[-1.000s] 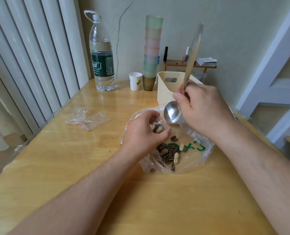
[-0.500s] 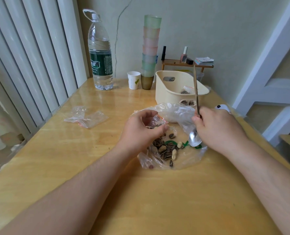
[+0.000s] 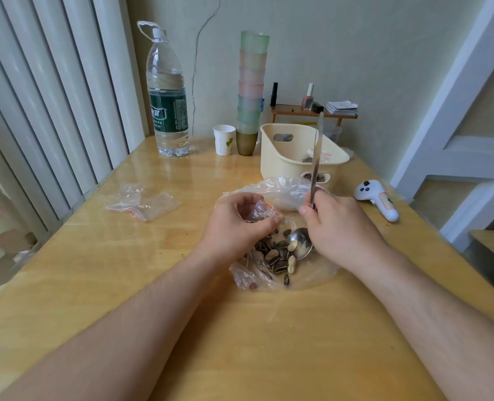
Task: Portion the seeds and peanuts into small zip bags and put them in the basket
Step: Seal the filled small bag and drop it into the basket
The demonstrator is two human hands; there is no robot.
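Note:
My left hand (image 3: 234, 227) holds a small zip bag (image 3: 257, 211) with a red strip, its mouth facing the right. My right hand (image 3: 335, 227) grips a long metal spoon (image 3: 300, 244) with the handle upright; its bowl is down among the seeds and peanuts (image 3: 274, 259) and has a peanut in it. The seeds lie on a large clear plastic bag (image 3: 283, 192) spread on the table. Behind it stands the cream basket (image 3: 283, 157) with filled small bags inside.
Spare empty zip bags (image 3: 143, 202) lie at the left. A big water bottle (image 3: 167, 105), a paper cup (image 3: 224, 139) and a stack of coloured cups (image 3: 251, 91) stand at the back. A white controller (image 3: 380, 202) lies at the right of the wooden table (image 3: 240, 342).
The spoon went from tipping at the small bag's mouth down into the seed pile, handle now upright. My left hand has stayed put with the small bag.

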